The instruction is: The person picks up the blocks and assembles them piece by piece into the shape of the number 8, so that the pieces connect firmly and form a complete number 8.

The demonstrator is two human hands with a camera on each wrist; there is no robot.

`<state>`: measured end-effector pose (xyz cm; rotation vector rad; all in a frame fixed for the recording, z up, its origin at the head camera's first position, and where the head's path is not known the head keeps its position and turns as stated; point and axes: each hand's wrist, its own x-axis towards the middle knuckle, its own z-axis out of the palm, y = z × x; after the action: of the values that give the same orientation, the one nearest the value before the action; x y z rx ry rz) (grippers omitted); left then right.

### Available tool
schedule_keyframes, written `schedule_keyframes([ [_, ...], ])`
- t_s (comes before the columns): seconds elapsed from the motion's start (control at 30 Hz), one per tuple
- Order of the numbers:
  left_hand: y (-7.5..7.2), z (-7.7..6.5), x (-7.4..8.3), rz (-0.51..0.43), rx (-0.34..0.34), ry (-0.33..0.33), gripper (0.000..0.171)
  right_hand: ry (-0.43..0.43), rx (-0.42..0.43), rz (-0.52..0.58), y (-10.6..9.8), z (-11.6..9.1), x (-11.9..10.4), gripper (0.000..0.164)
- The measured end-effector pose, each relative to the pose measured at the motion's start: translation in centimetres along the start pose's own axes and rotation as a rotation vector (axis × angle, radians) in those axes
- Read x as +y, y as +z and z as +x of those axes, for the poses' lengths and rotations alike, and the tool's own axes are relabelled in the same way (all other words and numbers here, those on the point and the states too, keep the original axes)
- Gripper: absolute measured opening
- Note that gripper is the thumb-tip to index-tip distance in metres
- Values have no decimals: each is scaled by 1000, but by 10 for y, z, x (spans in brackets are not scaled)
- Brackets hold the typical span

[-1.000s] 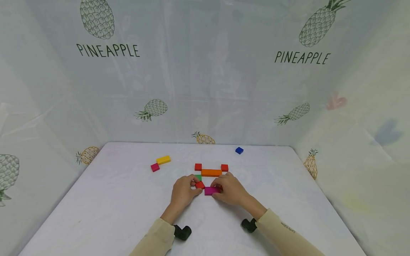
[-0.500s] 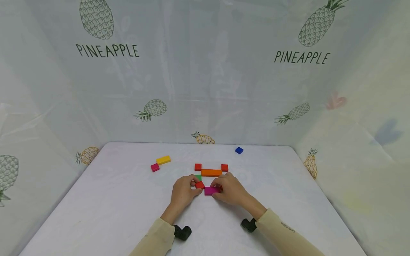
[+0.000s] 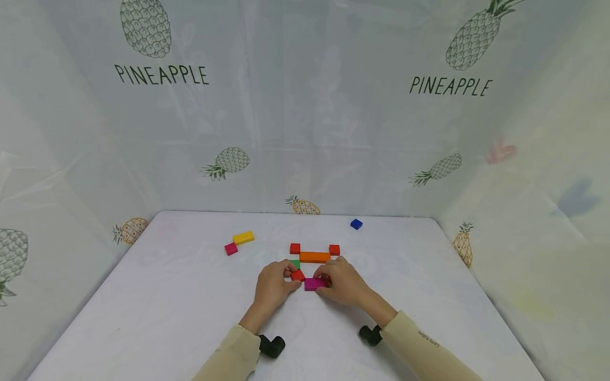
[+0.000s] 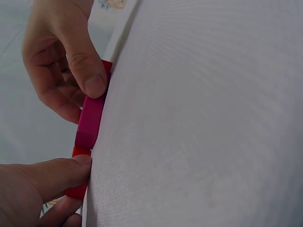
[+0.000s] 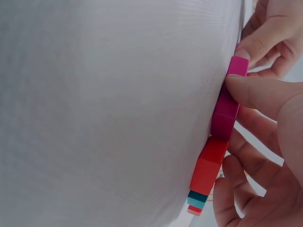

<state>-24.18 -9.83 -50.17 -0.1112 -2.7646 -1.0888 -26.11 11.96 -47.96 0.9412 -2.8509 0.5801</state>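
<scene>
white tabletop (image 3: 157,296), pale grey pineapple-print sheet (image 3: 310,116) hanging behind and along both sides, soft light

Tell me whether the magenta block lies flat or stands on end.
Flat: the magenta block lies lengthwise along the table, pinched by the right hand.

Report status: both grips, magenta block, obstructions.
Left grip pinches a red block. Right grip holds magenta block, on the table. Nothing seen in the way.
</scene>
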Motion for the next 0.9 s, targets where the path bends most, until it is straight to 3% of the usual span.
schedule_keyframes([
  [0.63,-1,-2,2,6,8,-1,27,8,-19,7,-4,1,-1,31],
  [0.9,-1,-2,3,14,4,-11,26,36,-6,79,-20,1,-3,29],
])
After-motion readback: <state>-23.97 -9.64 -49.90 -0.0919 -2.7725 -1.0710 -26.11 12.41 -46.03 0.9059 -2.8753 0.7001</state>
